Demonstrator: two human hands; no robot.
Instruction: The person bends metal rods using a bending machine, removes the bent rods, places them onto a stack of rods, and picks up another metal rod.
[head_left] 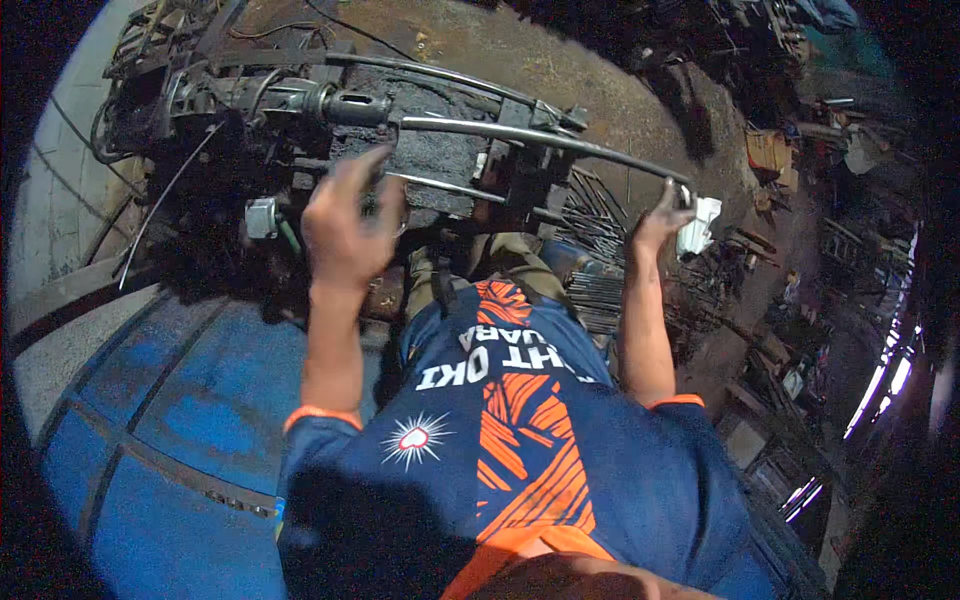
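Note:
A long shiny metal rod (540, 134) slants across the front of a dark machine, its left end near the machine's round spindle (360, 106). My right hand (660, 215) is closed on the rod's right end, thumb and fingers pinching it. My left hand (350, 220) is raised just before the machine, below the spindle. It is blurred by motion, its thumb and fingers apart with nothing seen between them. Beside my right hand shows a white crumpled-looking thing (698, 228); whether the hand touches it, I cannot tell.
The machine's bed (430, 150) is covered in dark grit between two rails. A grey box (262, 218) sits at its near left. Several thin rods (597, 210) lie piled right of the machine. Blue panels (190, 400) are at lower left. Scrap (770, 150) litters the right side.

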